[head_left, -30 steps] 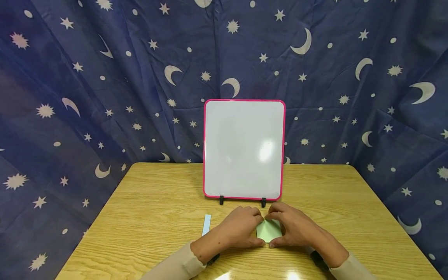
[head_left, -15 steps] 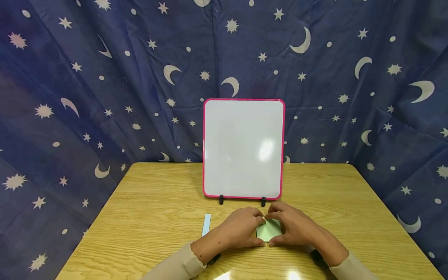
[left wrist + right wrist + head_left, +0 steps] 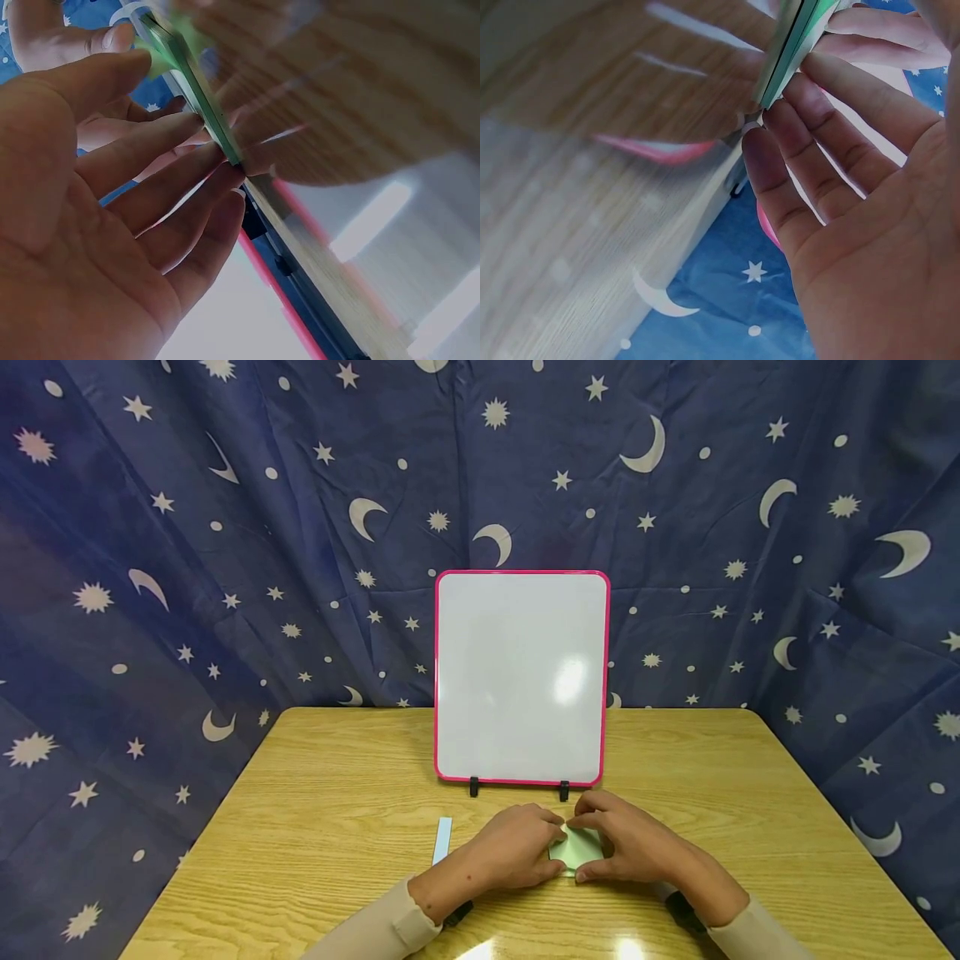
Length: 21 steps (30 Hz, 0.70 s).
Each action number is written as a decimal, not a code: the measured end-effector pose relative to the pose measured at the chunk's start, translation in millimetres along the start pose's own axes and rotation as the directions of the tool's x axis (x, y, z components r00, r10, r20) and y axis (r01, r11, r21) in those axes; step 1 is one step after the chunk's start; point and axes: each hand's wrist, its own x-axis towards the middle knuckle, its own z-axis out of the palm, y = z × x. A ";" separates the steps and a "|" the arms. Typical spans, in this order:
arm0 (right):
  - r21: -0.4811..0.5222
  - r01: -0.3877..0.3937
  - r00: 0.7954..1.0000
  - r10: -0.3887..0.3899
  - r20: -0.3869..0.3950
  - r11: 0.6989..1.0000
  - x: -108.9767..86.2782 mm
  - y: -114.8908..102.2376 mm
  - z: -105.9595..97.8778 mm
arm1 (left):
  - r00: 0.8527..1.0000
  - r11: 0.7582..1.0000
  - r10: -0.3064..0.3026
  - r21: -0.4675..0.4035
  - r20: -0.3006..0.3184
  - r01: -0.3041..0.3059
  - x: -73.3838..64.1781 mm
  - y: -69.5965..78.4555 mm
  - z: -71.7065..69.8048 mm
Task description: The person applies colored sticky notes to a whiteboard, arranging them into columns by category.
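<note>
- The left hand [image 3: 521, 847] reaches in from the near left, back upward, its fingers bent and pointing right; its wrist leaves a pale sleeve.
- The right hand [image 3: 633, 839] mirrors it from the near right, its index finger arched toward the left, thumb below it on the near side.
- Between them the green paper [image 3: 577, 847] lies at the near middle of the table [image 3: 337, 777], in front of the whiteboard [image 3: 521, 677].
- Both hands are closed on the paper: index fingers meet near its far edge, thumbs sit at its near edge. The left wrist view shows the other left fingertips against the layered green edge; the right wrist view shows the right fingertips likewise. How firmly they pinch, I cannot tell.
- Compared with half a second ago, the thumbs have shifted slightly farther in, and the near edge of the green paper, which looked straight and flat, now appears bent or lifted, with a thin green margin showing along it.
- The index fingers and wrists keep nearly the same places.
- The blue strip [image 3: 442, 839], left of the paper and partly covered by the left forearm, stays put, as does the whiteboard.
</note>
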 end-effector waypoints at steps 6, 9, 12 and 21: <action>-0.022 0.025 1.000 -0.025 -0.007 0.999 0.3 -1.3 -0.1 | 1.000 1.000 0.023 0.018 -0.001 -0.023 0.7 -0.1 -0.8; -0.039 0.057 0.998 -0.058 -0.024 0.998 0.1 -0.9 0.3 | 1.000 0.999 0.029 0.021 0.008 -0.029 -0.1 -0.1 -1.4; -0.052 0.088 0.995 -0.090 -0.045 0.995 0.1 -0.5 0.8 | 0.999 0.999 0.036 0.025 0.011 -0.036 -1.0 -0.4 -1.2; -0.054 0.104 0.992 -0.107 -0.064 0.993 1.4 1.5 1.9 | 1.000 0.999 0.031 0.019 0.005 -0.031 -1.1 -0.9 -1.7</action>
